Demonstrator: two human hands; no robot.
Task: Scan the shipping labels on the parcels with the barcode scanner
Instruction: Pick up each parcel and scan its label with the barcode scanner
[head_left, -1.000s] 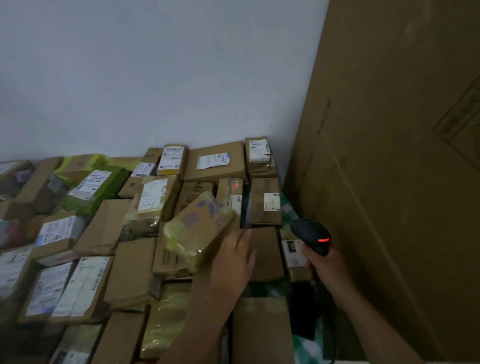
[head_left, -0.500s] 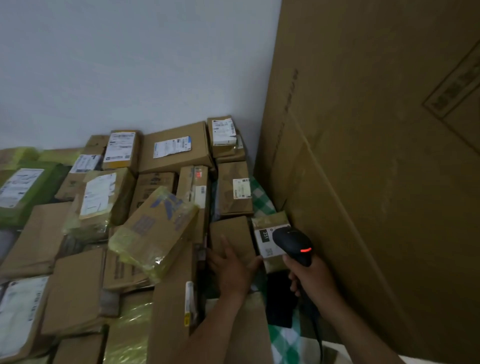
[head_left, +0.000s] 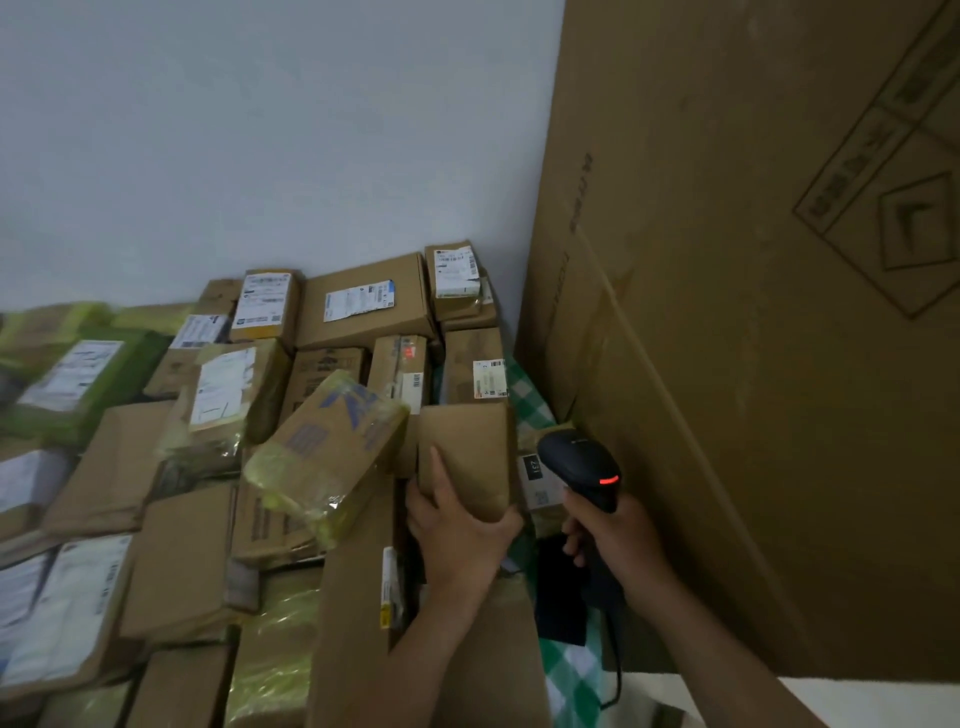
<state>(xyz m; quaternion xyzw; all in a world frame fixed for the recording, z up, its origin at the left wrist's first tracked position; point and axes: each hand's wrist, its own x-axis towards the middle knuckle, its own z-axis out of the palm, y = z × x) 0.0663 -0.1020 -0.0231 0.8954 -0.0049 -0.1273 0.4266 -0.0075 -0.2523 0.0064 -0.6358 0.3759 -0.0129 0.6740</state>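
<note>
My left hand (head_left: 457, 525) has dropped off the yellow-taped parcel (head_left: 327, 452), which now leans loose on the pile, and it's closed round the lower edge of a plain brown box (head_left: 467, 452), tipping it up with no label showing yet. My right hand (head_left: 618, 540) is wrapped tight on the barcode scanner (head_left: 579, 467), red light on, nose pointing at the small labelled parcel (head_left: 537, 483) wedged beside the big carton (head_left: 753, 338). I reckon that label is next, since the view has swung right toward it.

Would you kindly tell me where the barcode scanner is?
The barcode scanner is in the right hand, lower right of centre, beside the tall cardboard box.
</note>
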